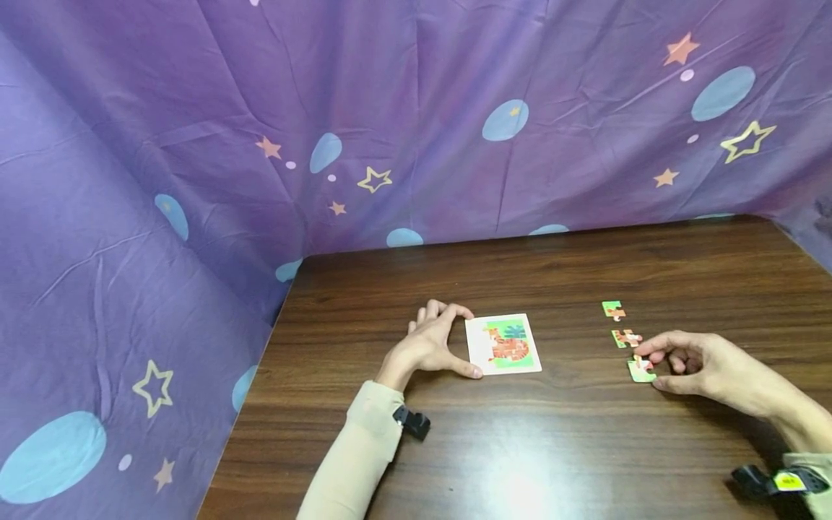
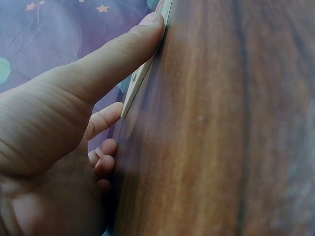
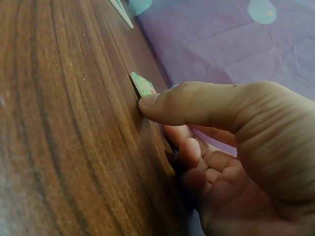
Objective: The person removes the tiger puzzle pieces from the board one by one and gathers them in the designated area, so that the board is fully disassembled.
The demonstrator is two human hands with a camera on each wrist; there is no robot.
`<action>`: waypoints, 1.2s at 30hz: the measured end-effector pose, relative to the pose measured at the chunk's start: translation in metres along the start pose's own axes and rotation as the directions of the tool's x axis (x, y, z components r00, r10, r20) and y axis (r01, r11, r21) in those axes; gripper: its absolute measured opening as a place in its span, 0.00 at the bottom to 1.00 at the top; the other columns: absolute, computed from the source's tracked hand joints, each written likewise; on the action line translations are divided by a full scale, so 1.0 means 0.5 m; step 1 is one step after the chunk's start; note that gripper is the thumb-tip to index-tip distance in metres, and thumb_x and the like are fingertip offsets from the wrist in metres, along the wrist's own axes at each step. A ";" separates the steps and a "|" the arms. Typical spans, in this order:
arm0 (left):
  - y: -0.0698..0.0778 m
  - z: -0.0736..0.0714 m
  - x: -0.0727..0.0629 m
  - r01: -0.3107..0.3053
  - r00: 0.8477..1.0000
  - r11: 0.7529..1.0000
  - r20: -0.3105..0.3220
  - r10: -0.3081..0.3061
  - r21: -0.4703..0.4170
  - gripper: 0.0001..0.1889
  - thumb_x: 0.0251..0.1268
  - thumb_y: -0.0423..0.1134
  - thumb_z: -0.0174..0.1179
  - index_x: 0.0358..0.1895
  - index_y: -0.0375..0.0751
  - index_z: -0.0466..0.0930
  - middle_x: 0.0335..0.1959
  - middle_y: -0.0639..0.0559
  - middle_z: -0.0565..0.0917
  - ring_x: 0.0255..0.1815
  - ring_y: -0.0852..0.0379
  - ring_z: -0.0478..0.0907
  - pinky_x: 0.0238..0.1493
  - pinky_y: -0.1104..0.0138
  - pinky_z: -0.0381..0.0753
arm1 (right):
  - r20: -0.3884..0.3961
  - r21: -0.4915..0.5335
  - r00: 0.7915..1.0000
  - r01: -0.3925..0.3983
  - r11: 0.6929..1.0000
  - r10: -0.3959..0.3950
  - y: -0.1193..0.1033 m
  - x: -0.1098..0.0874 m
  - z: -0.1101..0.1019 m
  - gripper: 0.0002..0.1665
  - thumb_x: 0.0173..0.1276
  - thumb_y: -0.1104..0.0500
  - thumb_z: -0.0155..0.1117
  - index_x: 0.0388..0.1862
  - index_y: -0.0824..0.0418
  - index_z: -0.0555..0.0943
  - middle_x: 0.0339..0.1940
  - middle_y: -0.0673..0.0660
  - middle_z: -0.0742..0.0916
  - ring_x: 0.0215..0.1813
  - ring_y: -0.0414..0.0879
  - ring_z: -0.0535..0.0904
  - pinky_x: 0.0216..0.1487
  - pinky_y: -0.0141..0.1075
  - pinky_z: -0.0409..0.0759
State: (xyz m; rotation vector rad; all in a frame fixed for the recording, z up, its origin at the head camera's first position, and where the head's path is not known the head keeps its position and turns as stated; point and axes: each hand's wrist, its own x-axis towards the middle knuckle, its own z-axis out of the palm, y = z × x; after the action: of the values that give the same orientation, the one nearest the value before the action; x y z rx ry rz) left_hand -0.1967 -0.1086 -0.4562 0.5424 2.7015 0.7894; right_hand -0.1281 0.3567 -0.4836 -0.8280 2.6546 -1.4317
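A square white-framed puzzle board (image 1: 504, 344) lies on the table, showing an orange striped animal on green. My left hand (image 1: 430, 344) holds its left side, thumb at the near corner and index finger at the far corner. In the left wrist view, the thumb (image 2: 130, 44) lies along the edge of the board (image 2: 135, 86). To the right, my right hand (image 1: 711, 368) pinches a green and orange puzzle piece (image 1: 640, 370) between thumb and index finger. The right wrist view shows this piece (image 3: 142, 84) at the thumb tip, low over the table; whether it touches cannot be seen.
Two more puzzle pieces lie beyond the pinched one: a middle piece (image 1: 625, 338) and a far piece (image 1: 612, 310). The brown wooden table (image 1: 416, 282) meets a purple star-patterned curtain (image 1: 442, 144) at the back and left. Dark devices are strapped on both wrists.
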 end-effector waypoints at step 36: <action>-0.001 0.001 0.001 -0.011 1.000 1.000 0.000 0.011 0.010 0.54 0.45 0.59 0.92 0.78 0.62 0.70 0.75 0.46 0.65 0.72 0.46 0.63 0.73 0.48 0.65 | -0.008 -0.065 1.000 -0.020 0.998 0.020 0.005 -0.007 0.001 0.31 0.59 0.74 0.83 0.61 0.59 0.88 0.33 0.51 0.81 0.31 0.41 0.75 0.29 0.37 0.70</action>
State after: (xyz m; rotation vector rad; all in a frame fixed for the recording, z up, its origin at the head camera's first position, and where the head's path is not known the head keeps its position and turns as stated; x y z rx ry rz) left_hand -0.1970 -0.1085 -0.4567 0.5601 2.7058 0.7797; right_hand -0.1259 0.3588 -0.4866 -0.8000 2.7202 -1.3541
